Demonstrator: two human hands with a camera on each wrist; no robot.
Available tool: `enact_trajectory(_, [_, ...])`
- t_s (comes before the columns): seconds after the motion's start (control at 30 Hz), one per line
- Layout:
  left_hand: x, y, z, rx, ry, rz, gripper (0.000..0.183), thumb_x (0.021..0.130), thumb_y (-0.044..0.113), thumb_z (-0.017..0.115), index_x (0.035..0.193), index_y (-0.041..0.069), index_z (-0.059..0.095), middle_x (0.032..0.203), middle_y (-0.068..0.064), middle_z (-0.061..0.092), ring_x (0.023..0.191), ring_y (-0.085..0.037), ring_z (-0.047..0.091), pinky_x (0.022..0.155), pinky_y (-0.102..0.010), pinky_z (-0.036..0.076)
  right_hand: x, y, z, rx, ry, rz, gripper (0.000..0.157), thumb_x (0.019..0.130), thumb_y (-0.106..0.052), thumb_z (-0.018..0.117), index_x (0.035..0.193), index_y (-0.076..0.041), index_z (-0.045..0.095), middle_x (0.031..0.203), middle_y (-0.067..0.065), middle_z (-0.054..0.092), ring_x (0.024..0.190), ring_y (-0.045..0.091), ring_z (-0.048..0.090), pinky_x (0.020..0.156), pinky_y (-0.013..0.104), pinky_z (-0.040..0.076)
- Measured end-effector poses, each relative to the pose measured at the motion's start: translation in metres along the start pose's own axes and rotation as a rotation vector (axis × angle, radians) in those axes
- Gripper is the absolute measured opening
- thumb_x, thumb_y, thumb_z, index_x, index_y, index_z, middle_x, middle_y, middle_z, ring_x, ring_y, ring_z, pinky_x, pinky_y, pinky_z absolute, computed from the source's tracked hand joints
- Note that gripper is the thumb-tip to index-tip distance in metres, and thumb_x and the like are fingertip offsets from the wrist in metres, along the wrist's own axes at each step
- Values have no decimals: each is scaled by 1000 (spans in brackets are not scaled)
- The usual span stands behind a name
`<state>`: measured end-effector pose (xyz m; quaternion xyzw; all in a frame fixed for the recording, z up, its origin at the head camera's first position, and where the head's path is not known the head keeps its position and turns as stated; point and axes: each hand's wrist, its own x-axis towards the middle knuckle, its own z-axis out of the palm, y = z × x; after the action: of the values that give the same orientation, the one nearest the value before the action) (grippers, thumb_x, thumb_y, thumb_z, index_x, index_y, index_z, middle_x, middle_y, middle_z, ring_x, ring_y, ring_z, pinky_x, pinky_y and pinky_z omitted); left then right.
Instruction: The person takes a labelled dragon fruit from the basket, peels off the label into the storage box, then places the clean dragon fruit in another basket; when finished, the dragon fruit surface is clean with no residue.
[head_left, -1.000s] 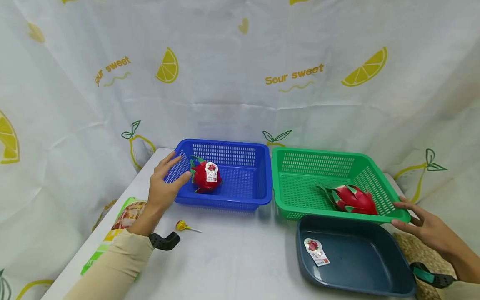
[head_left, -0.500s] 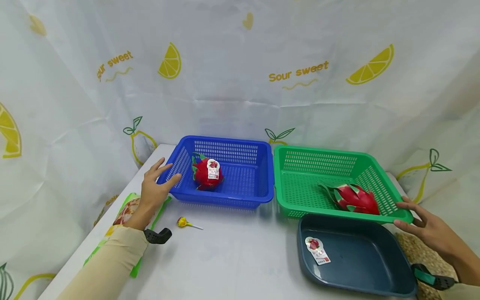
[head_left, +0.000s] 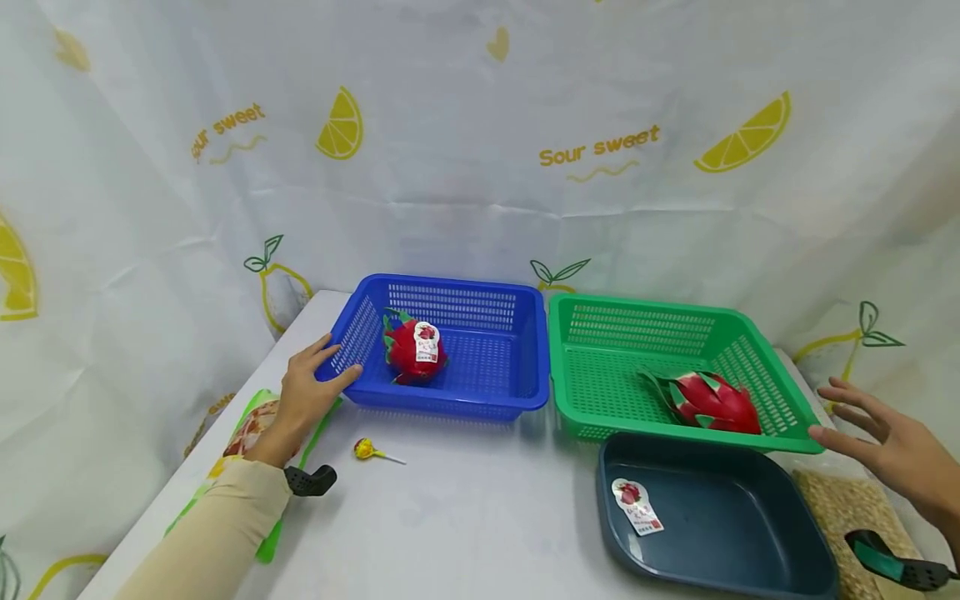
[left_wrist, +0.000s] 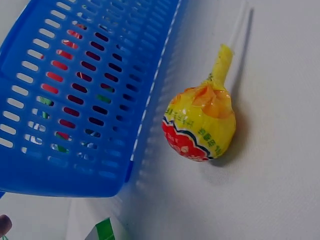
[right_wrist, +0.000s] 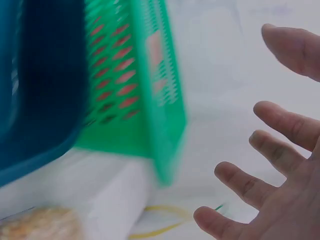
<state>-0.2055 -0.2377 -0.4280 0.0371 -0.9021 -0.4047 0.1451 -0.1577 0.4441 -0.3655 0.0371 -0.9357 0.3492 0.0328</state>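
Observation:
A blue mesh basket (head_left: 442, 404) holds a red dragon fruit (head_left: 406, 365) with a white label. My left hand (head_left: 302, 398) is at its near left corner, fingertips right at the rim, thumb spread from the relaxed fingers. Just in front of that basket lies a wrapped yellow lollipop (left_wrist: 202, 125). On the right, a green mesh basket (head_left: 611, 367) contains a second dragon fruit (head_left: 718, 404). My right hand (head_left: 892, 446) is off that basket's right corner, holding nothing. Its spread fingers (right_wrist: 245, 185) show apart from the green rim in the right wrist view.
A dark blue plastic basin (head_left: 727, 517) stands before the green basket, a dragon fruit label (head_left: 637, 506) inside. Right of it lies a bag of pale grains (head_left: 851, 504). A green food packet (head_left: 251, 429) lies partly under my left forearm. A lemon-print curtain (head_left: 450, 167) hangs behind.
My right hand has drawn away rightward from the green basket's corner, where its fingers were at the rim. My left hand has shifted left and down to the blue basket's corner.

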Motion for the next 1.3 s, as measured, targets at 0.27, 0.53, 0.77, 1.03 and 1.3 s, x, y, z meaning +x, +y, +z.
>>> enact_trajectory(0.27, [-1, -4, 6, 18, 35, 25, 73, 88, 46, 67, 141, 1, 47, 153, -11, 32, 138, -40, 23, 104, -65, 21, -1, -67, -20, -4, 45, -69, 72, 99, -19, 57, 156, -14, 13, 160, 13, -1, 140, 47, 6, 87, 81, 14])
enact_trajectory(0.53, [-5, -4, 7, -13, 20, 32, 75, 89, 45, 66, 143, 0, 43, 154, -12, 29, 139, -41, 22, 105, -64, 21, 1, -141, -23, 73, -11, -146, 63, 100, -16, 55, 154, -28, 25, 154, 17, 25, 132, 18, 37, 100, 67, 25])
enact_trajectory(0.77, [-5, -2, 7, -30, 16, 14, 75, 91, 44, 65, 145, -1, 40, 156, -11, 26, 141, -39, 20, 106, -62, 22, 31, -200, 12, 403, -64, -231, 55, 99, -12, 54, 149, -14, 32, 149, 13, 30, 122, 23, 41, 83, 20, 49])
enact_trajectory(1.03, [-5, -2, 9, -42, 4, -2, 75, 91, 42, 66, 146, -1, 39, 157, -10, 24, 141, -38, 19, 106, -61, 23, 61, -243, 59, 512, -185, -142, 65, 96, -29, 61, 149, -9, 30, 150, 13, 31, 130, 35, 37, 98, 58, 38])
enact_trajectory(1.3, [-5, 0, 4, -52, 8, 6, 75, 91, 42, 65, 146, -1, 38, 157, -11, 24, 141, -39, 20, 106, -61, 23, 93, -268, 125, 554, -276, -53, 69, 89, -34, 69, 148, -18, 35, 148, 11, 34, 128, 35, 41, 93, 60, 42])
